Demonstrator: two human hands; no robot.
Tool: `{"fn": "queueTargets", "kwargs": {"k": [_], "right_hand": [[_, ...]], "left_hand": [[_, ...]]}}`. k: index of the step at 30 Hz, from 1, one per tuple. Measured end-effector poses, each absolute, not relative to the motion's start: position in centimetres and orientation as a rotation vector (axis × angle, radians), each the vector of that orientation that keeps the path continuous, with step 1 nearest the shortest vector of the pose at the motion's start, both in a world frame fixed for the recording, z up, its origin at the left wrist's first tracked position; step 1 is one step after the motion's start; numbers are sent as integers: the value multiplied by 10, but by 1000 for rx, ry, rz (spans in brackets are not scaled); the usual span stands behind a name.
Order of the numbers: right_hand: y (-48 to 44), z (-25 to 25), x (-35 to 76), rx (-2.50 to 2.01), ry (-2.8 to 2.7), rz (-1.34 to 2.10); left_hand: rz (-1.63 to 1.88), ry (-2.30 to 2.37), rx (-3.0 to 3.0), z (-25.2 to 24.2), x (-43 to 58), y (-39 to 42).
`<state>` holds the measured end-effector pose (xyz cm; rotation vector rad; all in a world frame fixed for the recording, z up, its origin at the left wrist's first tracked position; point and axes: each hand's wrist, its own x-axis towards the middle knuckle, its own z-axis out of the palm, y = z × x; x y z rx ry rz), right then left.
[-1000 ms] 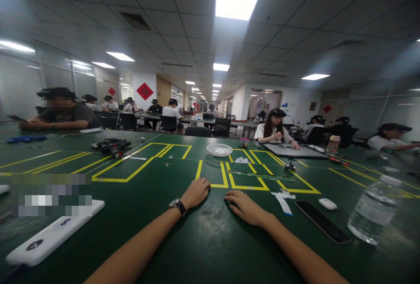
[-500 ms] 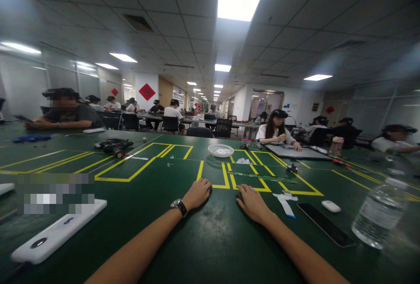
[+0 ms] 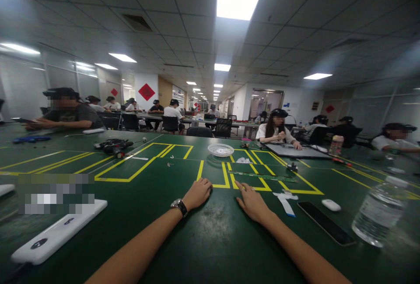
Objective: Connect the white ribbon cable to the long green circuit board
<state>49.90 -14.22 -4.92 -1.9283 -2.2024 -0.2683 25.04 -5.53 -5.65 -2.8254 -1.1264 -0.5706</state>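
Now the right hand (image 3: 253, 203), fingers apart and holding nothing visible, stretches its index finger straighter than half a second ago, the tip beside the yellow tape (image 3: 264, 189), near the green circuit-board strip (image 3: 262, 177). Meanwhile the left hand (image 3: 197, 193) stays on the green table (image 3: 210, 253), fingers bent together, its underside hidden, so I cannot tell its grip; the white plastic basket (image 3: 221, 150) sits unmoved beyond both.
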Motion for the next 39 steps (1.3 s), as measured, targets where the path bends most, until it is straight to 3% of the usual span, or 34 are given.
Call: {"fn": "queueTargets", "kwargs": {"k": [4, 11, 18, 26, 33, 39], "right_hand": [[-143, -48, 503, -1916, -2288, -140], [-145, -49, 501, -1853, -2269, -386], [-144, -46, 501, -1957, -2237, -169], [-143, -51, 500, -1872, -2217, -458], [-144, -48, 504, -1934, -2268, -172], [-145, -49, 501, -1800, -2273, -529]], "left_hand": [[-594, -1122, -2831, -57, 250, -55], [-587, -1122, -2828, -56, 250, -56], [-588, -1112, -2824, -59, 251, -54], [-601, -1111, -2825, -59, 250, -54], [-616, -1161, -2824, -56, 252, -56], [-607, -1148, -2831, -56, 251, -57]]}}
